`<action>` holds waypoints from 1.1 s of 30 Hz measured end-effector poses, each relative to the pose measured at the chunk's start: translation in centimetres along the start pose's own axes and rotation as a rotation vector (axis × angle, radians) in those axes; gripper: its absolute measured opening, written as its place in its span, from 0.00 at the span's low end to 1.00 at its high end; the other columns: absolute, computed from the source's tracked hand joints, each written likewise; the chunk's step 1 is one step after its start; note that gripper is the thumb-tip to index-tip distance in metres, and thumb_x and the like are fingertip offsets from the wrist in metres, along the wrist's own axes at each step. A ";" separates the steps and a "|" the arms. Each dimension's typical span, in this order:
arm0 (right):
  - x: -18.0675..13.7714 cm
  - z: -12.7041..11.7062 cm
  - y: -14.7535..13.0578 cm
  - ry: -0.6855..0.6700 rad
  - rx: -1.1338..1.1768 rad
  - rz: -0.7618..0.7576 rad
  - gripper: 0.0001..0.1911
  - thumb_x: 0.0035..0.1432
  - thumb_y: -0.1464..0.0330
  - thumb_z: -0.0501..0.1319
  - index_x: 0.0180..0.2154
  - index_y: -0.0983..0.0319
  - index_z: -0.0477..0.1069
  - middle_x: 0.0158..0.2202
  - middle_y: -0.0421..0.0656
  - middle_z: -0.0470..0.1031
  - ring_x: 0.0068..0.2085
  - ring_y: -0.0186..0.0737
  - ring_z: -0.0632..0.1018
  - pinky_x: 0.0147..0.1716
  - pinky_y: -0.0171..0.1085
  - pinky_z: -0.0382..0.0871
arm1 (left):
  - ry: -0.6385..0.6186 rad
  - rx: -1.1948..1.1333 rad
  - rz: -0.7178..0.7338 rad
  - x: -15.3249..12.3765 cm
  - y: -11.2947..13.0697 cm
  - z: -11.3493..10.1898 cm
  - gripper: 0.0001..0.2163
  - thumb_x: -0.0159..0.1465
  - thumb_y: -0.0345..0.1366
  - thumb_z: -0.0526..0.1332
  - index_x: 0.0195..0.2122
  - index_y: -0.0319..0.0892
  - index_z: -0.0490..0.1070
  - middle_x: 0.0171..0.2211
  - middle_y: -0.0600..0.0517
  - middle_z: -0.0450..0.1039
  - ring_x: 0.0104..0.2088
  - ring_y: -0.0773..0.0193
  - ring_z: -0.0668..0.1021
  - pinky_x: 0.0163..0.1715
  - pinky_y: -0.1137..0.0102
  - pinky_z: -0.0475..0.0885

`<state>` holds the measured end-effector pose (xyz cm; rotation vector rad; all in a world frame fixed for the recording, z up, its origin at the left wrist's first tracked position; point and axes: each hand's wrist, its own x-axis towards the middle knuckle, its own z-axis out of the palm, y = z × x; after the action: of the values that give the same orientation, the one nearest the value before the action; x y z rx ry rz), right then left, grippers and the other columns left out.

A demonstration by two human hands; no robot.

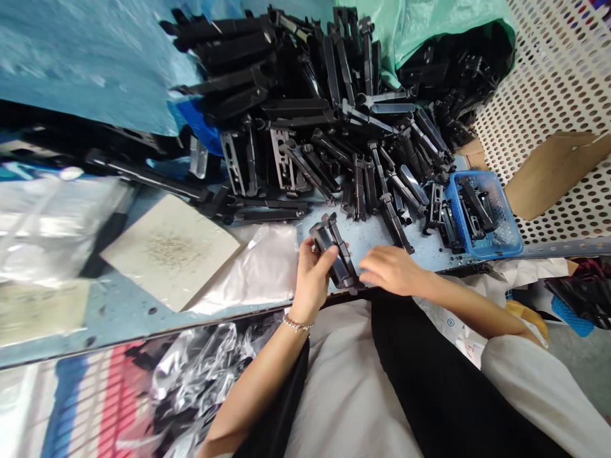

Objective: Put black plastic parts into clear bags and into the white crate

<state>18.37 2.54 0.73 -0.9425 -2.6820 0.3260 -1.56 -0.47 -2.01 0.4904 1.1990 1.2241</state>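
My left hand (312,273) is wrapped round a black plastic part (334,251) at the near edge of the blue table (119,305). A thin bracelet (296,324) shows on that wrist. My right hand (391,270) lies just right of the part, palm down, fingers curled towards the part's lower end and touching it. Whether it grips the part is hidden. Behind both hands lies a big heap of similar long black plastic parts (324,127).
A small blue basket (482,216) with black pieces sits to the right. A pale square board (169,251) with tiny bits and a clear plastic bag (258,270) lie left. A perforated white panel (558,83), brown cardboard (548,172) and green sheeting (429,25) stand behind.
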 end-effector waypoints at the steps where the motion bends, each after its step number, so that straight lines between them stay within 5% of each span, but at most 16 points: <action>1: -0.5 0.2 1.0 0.066 -0.041 0.170 0.18 0.73 0.55 0.53 0.42 0.62 0.71 0.36 0.48 0.75 0.38 0.45 0.75 0.35 0.40 0.67 | 0.033 0.077 0.047 0.5 -0.7 -0.7 0.23 0.60 0.48 0.67 0.51 0.44 0.64 0.41 0.49 0.78 0.42 0.58 0.82 0.42 0.63 0.78; 5: -2.6 0.8 5.3 0.221 -0.072 0.752 0.21 0.69 0.57 0.57 0.54 0.65 0.68 0.47 0.58 0.74 0.45 0.55 0.77 0.40 0.47 0.72 | 0.102 0.627 0.362 2.0 -3.0 -2.7 0.23 0.65 0.44 0.63 0.59 0.41 0.67 0.60 0.37 0.69 0.64 0.48 0.69 0.65 0.50 0.64; 8: -3.8 1.1 6.0 0.223 0.300 0.891 0.20 0.67 0.58 0.55 0.54 0.62 0.70 0.48 0.53 0.76 0.47 0.52 0.78 0.45 0.48 0.73 | 0.150 0.851 0.589 1.7 -3.1 -2.4 0.25 0.67 0.43 0.62 0.63 0.40 0.65 0.68 0.33 0.57 0.71 0.41 0.56 0.69 0.41 0.52; 10: -4.0 1.1 4.5 0.231 0.683 0.905 0.21 0.67 0.55 0.55 0.54 0.59 0.71 0.47 0.49 0.78 0.45 0.48 0.79 0.44 0.44 0.74 | 0.051 0.779 0.615 0.8 -2.4 -1.0 0.26 0.66 0.46 0.63 0.63 0.42 0.65 0.66 0.35 0.61 0.70 0.42 0.58 0.69 0.41 0.52; 13: -3.5 0.8 0.8 0.129 1.132 0.832 0.24 0.66 0.49 0.56 0.53 0.58 0.72 0.44 0.44 0.79 0.41 0.44 0.80 0.39 0.40 0.74 | -0.306 0.347 0.364 -0.5 -1.0 1.8 0.30 0.64 0.55 0.64 0.62 0.45 0.65 0.60 0.39 0.70 0.63 0.47 0.70 0.63 0.50 0.66; 15: -2.8 -0.1 -0.8 0.027 1.133 0.738 0.23 0.67 0.48 0.56 0.47 0.60 0.75 0.39 0.43 0.79 0.38 0.42 0.79 0.38 0.39 0.73 | -0.422 0.067 0.142 -1.0 -0.2 3.2 0.28 0.61 0.57 0.65 0.56 0.44 0.69 0.52 0.42 0.76 0.54 0.50 0.77 0.53 0.56 0.75; 20: -0.8 -3.1 0.0 0.240 0.346 0.406 0.20 0.71 0.52 0.54 0.39 0.61 0.74 0.35 0.46 0.76 0.37 0.44 0.75 0.40 0.43 0.70 | -0.360 0.018 -0.051 -1.3 1.4 3.6 0.20 0.57 0.49 0.72 0.41 0.42 0.70 0.30 0.53 0.74 0.27 0.66 0.76 0.27 0.72 0.72; 23: 0.9 -4.0 1.8 0.236 0.063 0.175 0.15 0.71 0.57 0.56 0.36 0.59 0.72 0.34 0.47 0.74 0.37 0.46 0.73 0.37 0.43 0.68 | -0.426 0.064 -0.191 -2.0 1.7 3.4 0.20 0.58 0.52 0.69 0.38 0.41 0.69 0.25 0.54 0.72 0.21 0.68 0.72 0.20 0.73 0.66; 29: 2.2 -3.4 1.9 0.141 0.293 0.175 0.20 0.77 0.60 0.44 0.37 0.59 0.68 0.30 0.41 0.72 0.31 0.38 0.71 0.33 0.37 0.65 | -0.297 -0.038 -0.195 -2.4 2.2 3.3 0.23 0.55 0.52 0.71 0.42 0.41 0.70 0.27 0.56 0.72 0.21 0.69 0.72 0.19 0.74 0.66; 33: 0.6 -1.8 -1.1 0.072 0.160 -0.080 0.20 0.73 0.53 0.51 0.38 0.61 0.70 0.31 0.43 0.73 0.33 0.41 0.71 0.33 0.39 0.63 | -0.201 -0.147 -0.183 -1.3 3.1 2.8 0.27 0.54 0.50 0.72 0.51 0.41 0.71 0.29 0.56 0.71 0.22 0.70 0.72 0.20 0.74 0.66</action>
<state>17.93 2.31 2.81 -0.7831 -2.5757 0.4726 -0.33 0.19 2.13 0.3756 0.9540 1.0707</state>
